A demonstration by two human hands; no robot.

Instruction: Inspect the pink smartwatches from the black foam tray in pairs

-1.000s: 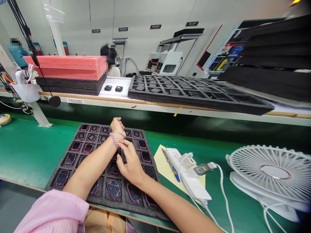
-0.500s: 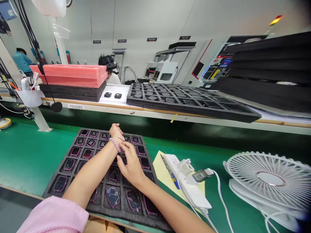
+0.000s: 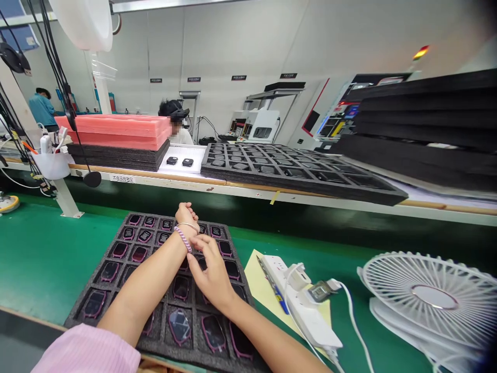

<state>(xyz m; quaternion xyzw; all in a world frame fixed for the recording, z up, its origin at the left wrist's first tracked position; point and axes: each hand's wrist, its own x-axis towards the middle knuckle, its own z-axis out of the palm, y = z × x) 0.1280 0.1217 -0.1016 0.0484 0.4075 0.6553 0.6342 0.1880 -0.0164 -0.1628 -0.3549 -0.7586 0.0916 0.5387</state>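
Observation:
My left hand (image 3: 187,214) reaches over a grey foam tray (image 3: 194,304), its fingers curled in with nothing showing in them. Around the left wrist are a purple-and-white twisted bracelet (image 3: 182,239) and a thin bangle (image 3: 189,225). My right hand (image 3: 212,269) rests against that wrist from the right. Its thumb is by the twisted bracelet and its fingers lie near the bangle, thumb and fingers apart. Beneath both arms, the tray's compartments hold several purple-rimmed watch-like devices (image 3: 179,326) with dark faces. My forearms cover part of the tray.
Right of the tray lie a white power strip (image 3: 303,311), yellow paper (image 3: 254,274) and a pen (image 3: 280,299), then a white fan (image 3: 430,295). A shelf beyond carries a black tray (image 3: 295,168), pink foam (image 3: 124,132) and stacked black foam (image 3: 423,129). Two people are farther back.
The view has tilted up slightly, so the scene sits lower. My right thumb has come closer to the twisted bracelet; my left hand stays curled over the tray.

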